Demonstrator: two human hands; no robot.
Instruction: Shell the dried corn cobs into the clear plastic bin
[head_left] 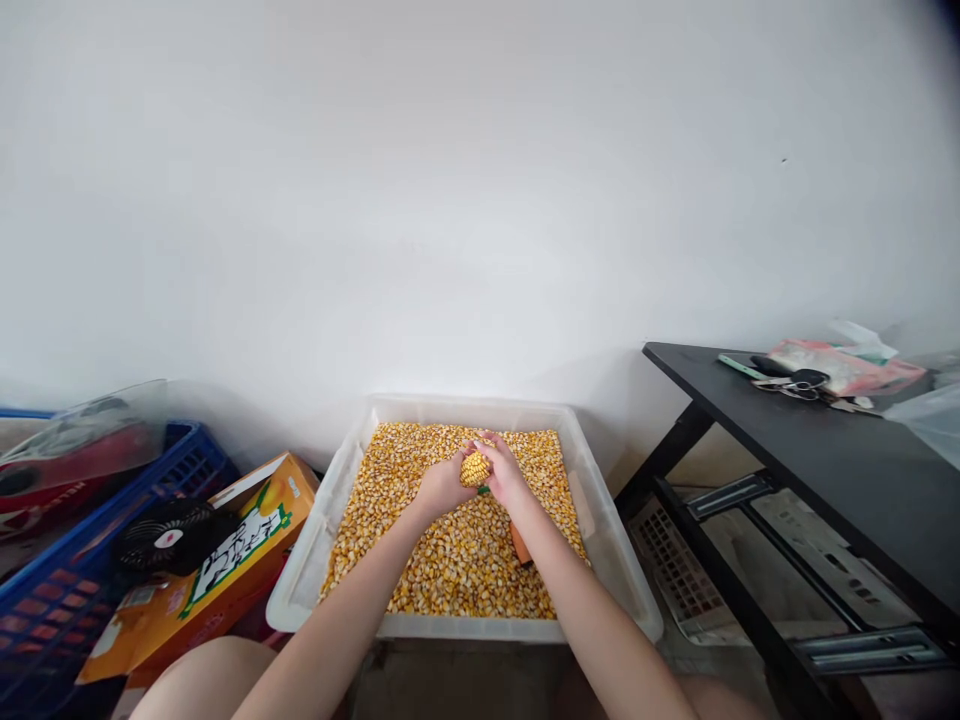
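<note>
Here we see a yellow, knobbly corn cob (475, 467) pinched between our left hand (442, 487) and right hand (504, 470), both curled around it above the far half of a white, shallow plastic tray (609, 540). Loose golden kernels (450, 560) fill the tray. A black table (840, 450) stands off its right edge, an orange cardboard box (217, 560) off its left, against a plain white wall (480, 200).

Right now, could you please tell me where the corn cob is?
In the head view, the corn cob is held between the left hand and right hand, above the loose kernels in the white plastic tub, near its far middle.
</note>
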